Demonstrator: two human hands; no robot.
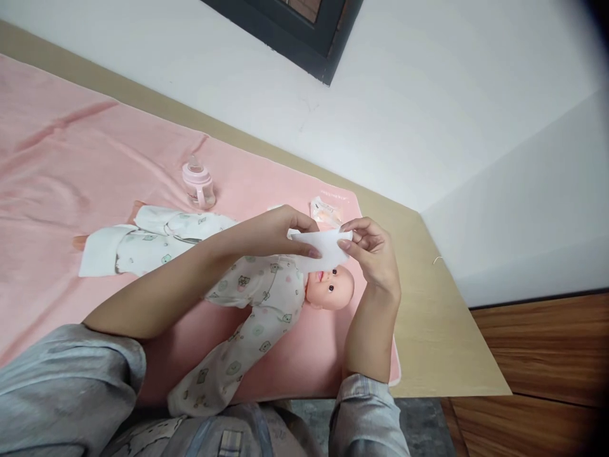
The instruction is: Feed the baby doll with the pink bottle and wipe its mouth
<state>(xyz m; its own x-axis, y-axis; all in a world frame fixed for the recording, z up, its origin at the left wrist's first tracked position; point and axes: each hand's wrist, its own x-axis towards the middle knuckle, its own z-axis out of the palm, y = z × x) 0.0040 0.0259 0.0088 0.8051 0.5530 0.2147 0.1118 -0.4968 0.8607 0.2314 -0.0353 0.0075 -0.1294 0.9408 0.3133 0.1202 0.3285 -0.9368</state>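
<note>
A baby doll in a white printed romper lies on a pink blanket, head to the right. My left hand and my right hand together pinch a white wipe, held spread just above the doll's face. Both arms reach over the doll's body. A wipe packet lies on the blanket right behind my hands, partly hidden.
A pink baby bottle stands upright on the blanket behind the doll's legs. The blanket covers a light wooden table set against a white wall. A dark window frame is above. Wood flooring lies to the right.
</note>
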